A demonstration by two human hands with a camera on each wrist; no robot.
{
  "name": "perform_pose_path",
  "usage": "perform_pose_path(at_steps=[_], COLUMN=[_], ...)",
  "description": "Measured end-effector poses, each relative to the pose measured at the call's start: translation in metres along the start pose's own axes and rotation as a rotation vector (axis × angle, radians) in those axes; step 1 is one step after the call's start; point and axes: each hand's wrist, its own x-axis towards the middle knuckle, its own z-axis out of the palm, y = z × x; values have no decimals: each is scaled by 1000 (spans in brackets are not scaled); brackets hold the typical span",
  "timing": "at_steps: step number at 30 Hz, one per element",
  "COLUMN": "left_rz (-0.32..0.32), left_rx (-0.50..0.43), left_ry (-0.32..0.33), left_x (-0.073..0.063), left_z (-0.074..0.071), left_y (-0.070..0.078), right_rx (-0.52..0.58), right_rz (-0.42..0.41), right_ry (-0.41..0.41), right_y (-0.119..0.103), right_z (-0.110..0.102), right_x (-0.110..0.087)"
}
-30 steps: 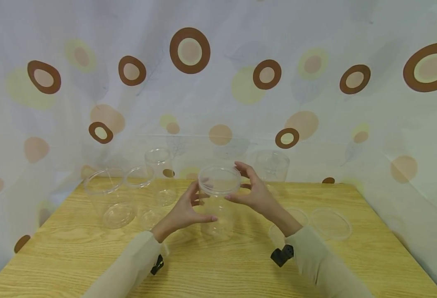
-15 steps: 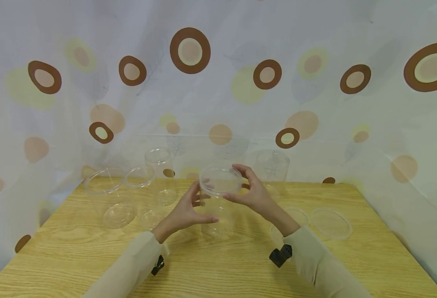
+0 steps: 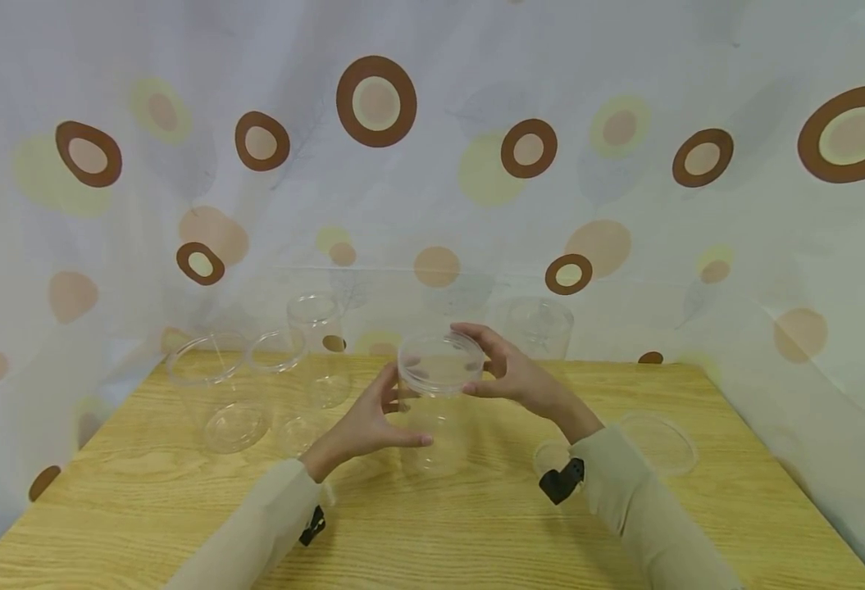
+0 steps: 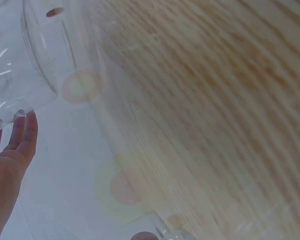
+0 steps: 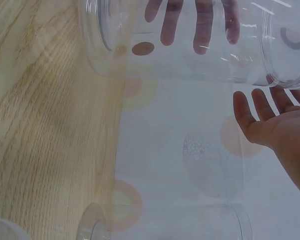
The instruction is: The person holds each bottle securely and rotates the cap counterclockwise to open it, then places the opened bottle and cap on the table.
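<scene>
One clear jar [image 3: 448,422], our left hand [image 3: 367,426] curled round it at nine o'clock; its lid [image 3: 435,359], pinched at two by our right hand [image 3: 522,375], grip newly shifted, suggesting a turn.

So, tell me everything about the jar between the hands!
The jar is round, tall and clear, like plastic or glass. It is upright over the wooden table, with what looks like a clear lid on top. The left hand holds its side; the right hand grips the lid.
</scene>
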Motion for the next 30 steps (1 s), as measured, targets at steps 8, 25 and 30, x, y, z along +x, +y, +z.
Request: perform_pose_path(at_steps=[8,25,30], left_rz=[13,-20,-24], left_rx=[2,8,-16], left_ry=[7,8,-32], left_x=[-5,-7,-5], left_z=[0,1,-1], left_y=[21,28,20], right_rx=[-153,-163,-80], right_rz=[8,18,-9], right_ry=[216,239,47], right_y=[-1,-4,-3], right_z=[15,24,6], right_x=[-4,-2,-2])
